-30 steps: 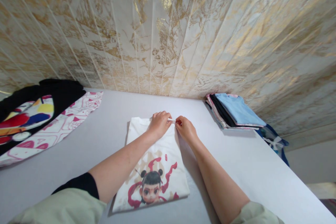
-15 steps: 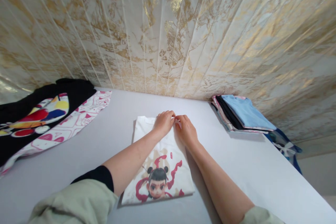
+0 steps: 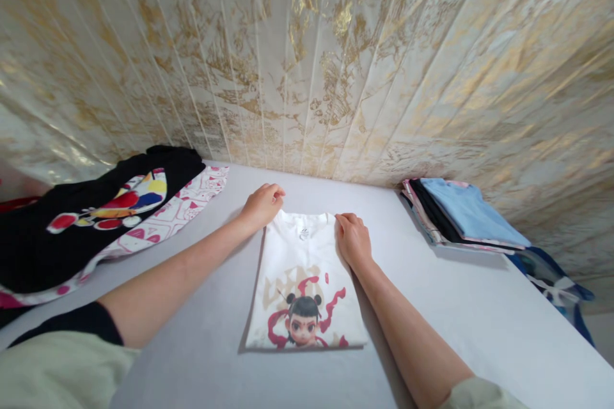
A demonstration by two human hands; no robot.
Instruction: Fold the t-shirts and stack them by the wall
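While the white T-shirt (image 3: 319, 255) lies folded flat on the white table (image 3: 192, 345), near the middle, collar toward the far side, both hands are at its far corners. Right hand (image 3: 354, 239): fingers pinching the far right corner. Left hand (image 3: 262, 206): fingers curled just at the far left corner; fingertips partly hidden, so can't tell whether it grips cloth or is released. Step in hand, as a judgement: squaring up the collar edge of the fold. Next move calls for even tension at both corners and a light touch, since soft cloth could wrinkle if one side is pulled harder.

Writing: dark neck print (image 3: 304, 234) below the collar, too small to read. Cartoon print (image 3: 304, 323) on the near half, two hair buns and red ribbons; small red mark (image 3: 327, 278) beyond it, not legible. No brand readable on the stack of folded clothes (image 3: 472, 211) at far right, nor on the black garment (image 3: 100, 204) and pink-and-white printed fabric (image 3: 163, 220) at left.
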